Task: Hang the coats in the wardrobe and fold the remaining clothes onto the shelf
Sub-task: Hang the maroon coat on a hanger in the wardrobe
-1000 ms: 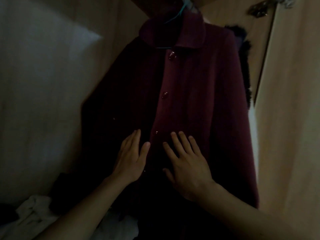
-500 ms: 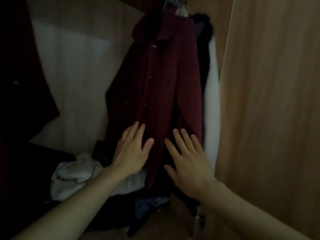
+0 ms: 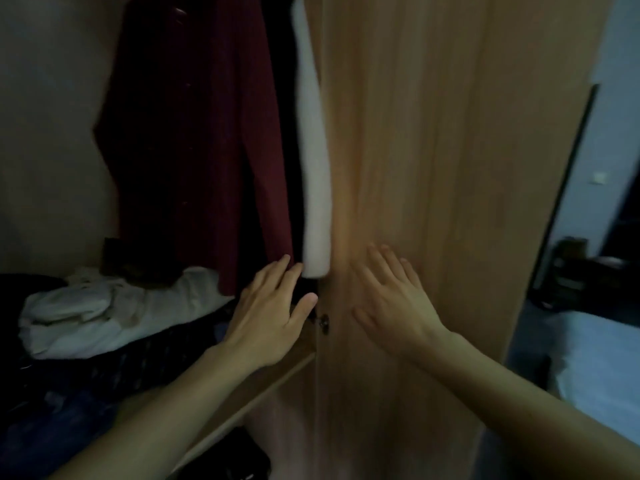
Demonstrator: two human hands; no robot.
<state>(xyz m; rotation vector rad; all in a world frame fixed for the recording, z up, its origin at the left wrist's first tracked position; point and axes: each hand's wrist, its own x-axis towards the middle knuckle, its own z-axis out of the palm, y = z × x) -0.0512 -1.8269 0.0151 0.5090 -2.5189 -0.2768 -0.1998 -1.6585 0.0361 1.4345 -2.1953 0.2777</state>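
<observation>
Inside the wardrobe's dim left half, a dark red coat (image 3: 207, 150) hung against the pale back wall, and just right of it hung a white garment (image 3: 313, 168), close against the wooden door panel (image 3: 433, 168). Below them ran the shelf (image 3: 266, 379), its front edge slanting towards the near left. On it lay a crumpled heap of white clothes (image 3: 104, 306), with dark clothes (image 3: 69, 393) spread nearer and to the left. A small dark fitting (image 3: 323, 322) sat on the panel's edge.

The left grip (image 3: 270, 317) was slack, fingers straight and holding nothing, its fingertips at the lower hems of the coat and the white garment. The right grip (image 3: 391, 299) was likewise unclenched, fingers spread flat before the wooden panel; whether it pressed the wood could not be told.

Right of the panel the room showed bluish walls, a bed (image 3: 595, 358) with pale bedding near, and dark furniture (image 3: 571, 268) farther back.
</observation>
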